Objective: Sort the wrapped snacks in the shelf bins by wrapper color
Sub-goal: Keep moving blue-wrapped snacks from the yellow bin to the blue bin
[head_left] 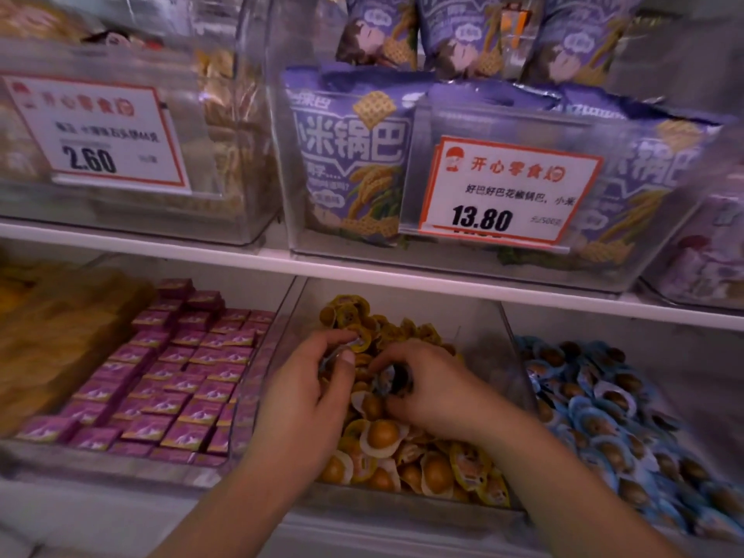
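I have both hands low centre in the clear middle bin (pixel 519 356) of yellow-wrapped snacks (pixel 406 449): my left hand (pixel 310 392) pinches one silvery-blue wrapped snack (pixel 328 362), my right hand (pixel 426 390) curls round another blue-wrapped snack (pixel 386 382). I reckon loose wrappers could slip back and vanish in the heap. Count: two strays held, three lower bins; the yellow-wrapped and the blue-wrapped pile (pixel 604 412) at right are too many to count.

yellow-wrapped snacks (pixel 406 457) heaped in middle bin (pixel 511 356).

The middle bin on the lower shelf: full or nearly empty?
Fairly full. The middle bin holds a heap of yellow-wrapped snacks from front wall to back, and both hands dig into it.
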A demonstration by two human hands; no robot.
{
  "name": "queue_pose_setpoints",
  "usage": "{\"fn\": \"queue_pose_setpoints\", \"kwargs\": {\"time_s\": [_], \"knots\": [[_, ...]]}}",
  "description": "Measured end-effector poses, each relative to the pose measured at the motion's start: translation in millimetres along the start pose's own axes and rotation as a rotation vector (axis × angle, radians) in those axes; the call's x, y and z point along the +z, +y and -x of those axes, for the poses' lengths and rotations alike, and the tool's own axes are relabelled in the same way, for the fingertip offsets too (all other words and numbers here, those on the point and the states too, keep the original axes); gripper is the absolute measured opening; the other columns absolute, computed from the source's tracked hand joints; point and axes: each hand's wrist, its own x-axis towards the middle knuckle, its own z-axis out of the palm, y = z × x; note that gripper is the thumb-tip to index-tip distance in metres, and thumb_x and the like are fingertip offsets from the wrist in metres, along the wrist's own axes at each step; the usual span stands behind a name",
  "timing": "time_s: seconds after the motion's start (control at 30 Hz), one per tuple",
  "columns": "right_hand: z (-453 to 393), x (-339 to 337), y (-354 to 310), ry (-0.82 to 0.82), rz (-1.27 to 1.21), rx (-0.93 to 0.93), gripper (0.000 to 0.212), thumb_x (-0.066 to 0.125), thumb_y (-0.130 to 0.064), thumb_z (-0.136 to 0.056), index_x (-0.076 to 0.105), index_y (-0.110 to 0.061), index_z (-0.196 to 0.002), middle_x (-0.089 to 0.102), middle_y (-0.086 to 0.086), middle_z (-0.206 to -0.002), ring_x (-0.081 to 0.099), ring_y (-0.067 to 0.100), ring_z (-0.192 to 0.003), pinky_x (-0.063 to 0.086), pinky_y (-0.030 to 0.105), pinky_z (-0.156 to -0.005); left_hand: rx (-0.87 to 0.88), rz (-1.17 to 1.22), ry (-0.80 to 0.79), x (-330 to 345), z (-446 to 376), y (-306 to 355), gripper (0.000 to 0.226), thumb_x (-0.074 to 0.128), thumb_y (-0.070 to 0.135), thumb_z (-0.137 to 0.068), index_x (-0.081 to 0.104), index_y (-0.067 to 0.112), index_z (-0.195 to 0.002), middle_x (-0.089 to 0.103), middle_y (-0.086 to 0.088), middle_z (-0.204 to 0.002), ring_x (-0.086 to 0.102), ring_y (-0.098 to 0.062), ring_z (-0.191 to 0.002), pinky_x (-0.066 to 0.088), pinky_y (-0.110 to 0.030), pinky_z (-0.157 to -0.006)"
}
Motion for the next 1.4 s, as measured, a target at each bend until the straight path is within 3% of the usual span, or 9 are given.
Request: {"fn": "queue_pose_setpoints", "kwargs": {"time_s": [0.13,0.37,0.5,0.6,0.73,0.9,1.07,1.23,1.4], "knots": [[-0.8,-4.8,2.6,0.281,-0.142,-0.012,0.029,0.067,-0.012,-0.078,0.068,-0.032,-0.099,0.062,-0.005,-0.105,0.059,0.011,-0.102,0.048,0.025,-0.091,0.01,0.028,0.029,0.5,0.2,2.8,0.021,0.061,0.027,-0.094,0.062,0.041,-0.111,0.069,0.016,-0.103,0.065,0.002,-0.096,0.053,-0.022,-0.08],[12.6,-13.7,2.9,0.366,-0.561,0.042,0.019,0.068,-0.009,-0.085,0.075,-0.025,-0.078,0.075,-0.009,-0.084,0.069,0.003,-0.083,0.055,0.02,-0.076,0.077,-0.002,0.051,6.6,-4.3,11.0,0.021,0.058,0.03,-0.096,0.062,0.038,-0.115,0.068,0.02,-0.105,0.063,0.005,-0.098,0.05,-0.016,-0.082],[22.8,-16.9,6.9,0.404,-0.892,0.187,0.027,0.055,-0.009,-0.095,0.078,-0.021,-0.084,0.075,0.002,-0.08,0.064,0.017,-0.061,0.047,0.025,-0.047,0.007,0.027,0.063,12.1,-6.9,12.3,0.02,0.051,0.037,-0.098,0.061,0.039,-0.116,0.069,0.02,-0.1,0.066,0.002,-0.095,0.054,-0.023,-0.08],[29.0,-16.2,-0.3,0.257,-1.351,0.333,0.026,0.052,-0.018,-0.097,0.075,-0.006,-0.095,0.068,0.014,-0.085,0.054,0.021,-0.053,0.038,0.028,-0.044,0.05,0.031,0.086,14.5,-3.1,18.8,0.021,0.052,0.041,-0.099,0.063,0.039,-0.117,0.069,0.026,-0.101,0.065,0.005,-0.094,0.054,-0.023,-0.081],[40.5,-19.8,-17.2,-0.098,-1.66,0.219,0.041,0.053,-0.037,-0.096,0.066,-0.003,-0.116,0.068,0.018,-0.106,0.067,0.027,-0.083,0.052,0.041,-0.079,0.222,-0.115,-0.087,29.9,7.1,35.9,0.041,0.05,0.042,-0.095,0.052,0.042,-0.136,0.06,0.02,-0.132,0.057,-0.003,-0.119,0.049,-0.034,-0.099],[54.6,-26.5,-3.0,0.303,-1.293,0.189,0.016,0.063,-0.014,-0.093,0.075,-0.009,-0.101,0.075,0.016,-0.098,0.072,0.029,-0.092,0.057,0.038,-0.082,0.202,0.125,-0.339,46.0,14.8,50.0,0.072,0.049,0.055,-0.092,0.017,0.039,-0.155,0.033,0.035,-0.15,0.029,0.01,-0.14,0.03,-0.014,-0.111],[80.6,-69.3,53.6,0.588,-0.799,0.139,0.024,0.067,-0.03,-0.084,0.074,-0.01,-0.095,0.072,0.002,-0.069,0.065,0.011,-0.057,0.046,0.017,-0.048,0.236,0.07,-0.151,51.4,10.3,41.2,0.031,0.057,0.032,-0.095,0.06,0.035,-0.126,0.057,0.03,-0.127,0.052,0.007,-0.122,0.043,-0.01,-0.096],[97.2,-84.2,129.3,0.474,-0.073,0.337,0.037,0.052,-0.038,-0.099,0.059,-0.02,-0.13,0.072,0.007,-0.107,0.067,0.023,-0.1,0.054,0.037,-0.086,0.326,-0.237,-0.198,41.7,7.1,32.6,0.025,0.052,0.033,-0.093,0.069,0.033,-0.111,0.066,0.021,-0.113,0.061,-0.002,-0.108,0.048,-0.027,-0.091],[108.7,-89.4,133.0,0.743,-0.175,0.284,0.017,0.055,-0.024,-0.097,0.071,-0.023,-0.103,0.075,-0.004,-0.097,0.069,0.014,-0.092,0.055,0.035,-0.084,0.448,-0.479,-0.126,7.2,5.2,36.2,0.031,0.046,0.034,-0.09,0.071,0.027,-0.105,0.07,0.011,-0.105,0.065,-0.017,-0.1,0.043,-0.044,-0.096]]}}
